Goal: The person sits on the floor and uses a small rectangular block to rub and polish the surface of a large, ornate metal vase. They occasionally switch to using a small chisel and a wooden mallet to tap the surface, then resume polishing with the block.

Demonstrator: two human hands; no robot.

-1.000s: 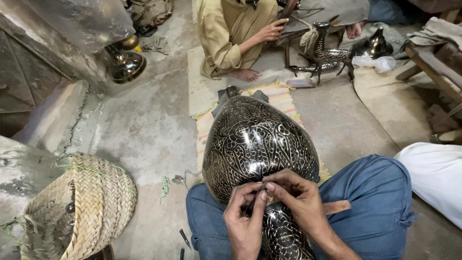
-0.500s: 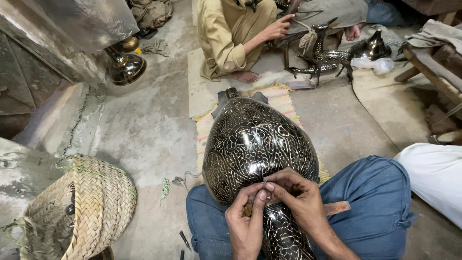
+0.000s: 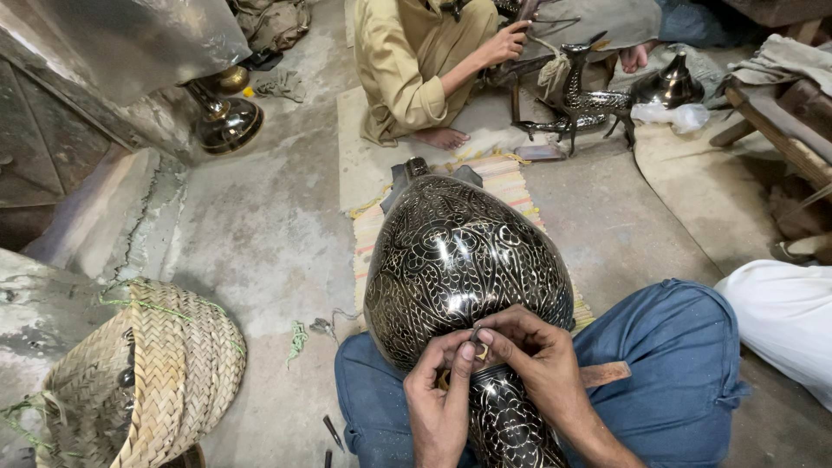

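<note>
A large black metal vase [image 3: 464,260] with fine silver line engraving lies on its side across the lap of the person, whose legs are in blue trousers [image 3: 667,373]. Its round body points to the far side and rests over a striped mat [image 3: 511,182] on the concrete floor [image 3: 260,225]; its narrow neck comes toward the near edge, between the two hands.

The left hand [image 3: 440,400] and the right hand [image 3: 537,360] meet at the place where the body of the vase becomes the neck. The fingertips of both hands are pressed together there, on a small thin piece [image 3: 479,350] against the metal surface; it is too small to tell what it is. The left thumb lies just beside the right fingers, touching them. A wooden handle [image 3: 604,374] shows at the right of the right wrist, on the trousers.

At the near left stands a woven straw basket [image 3: 152,381], tilted. Small dark tools [image 3: 333,432] lie on the floor just beside the left knee. At the far left a shiny metal stand [image 3: 224,117] is near the wall. At the far side another person in yellowish clothes [image 3: 412,65] sits on the floor and holds a black engraved deer figure [image 3: 582,95]. A white cloth [image 3: 780,321] is at the right edge.
</note>
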